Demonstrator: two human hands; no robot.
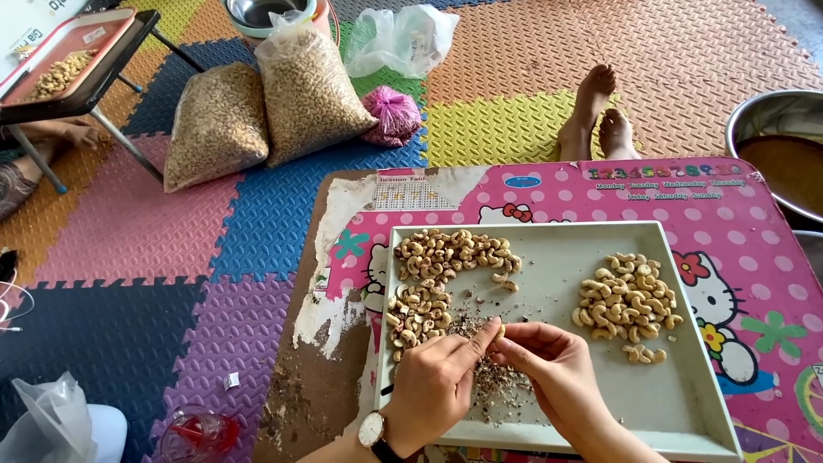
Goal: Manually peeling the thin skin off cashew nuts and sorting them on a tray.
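- We hold a single cashew nut (501, 329) pinched between the fingertips of both hands, low over the pale square tray (686, 403).
- Our left hand (433, 384), with a wristwatch (371, 429) on the wrist, has thumb and forefinger closed on the nut from the left side.
- Our right hand (553, 370) meets it from the right, fingers curled in and pressed together around the same nut.
- Just under our hands lies a scatter of dark peel scraps (497, 377) on the tray floor.
- A long heap of cashews (437, 274) runs along the tray's left side, from the far edge down toward our left hand.
- A second, tidier pile of cashews (627, 302) sits on the tray's right half, well apart from the first.
- The tray rests on a low pink cartoon-print table (754, 257) with peeling covering at its left edge.
- Beyond the table, two clear bags of nuts (266, 107) stand on the coloured foam floor mat (171, 257).
- Another person's bare feet (600, 116) rest on the mat past the table's far edge.
- A large metal basin (776, 137) stands at the right, beside the table.
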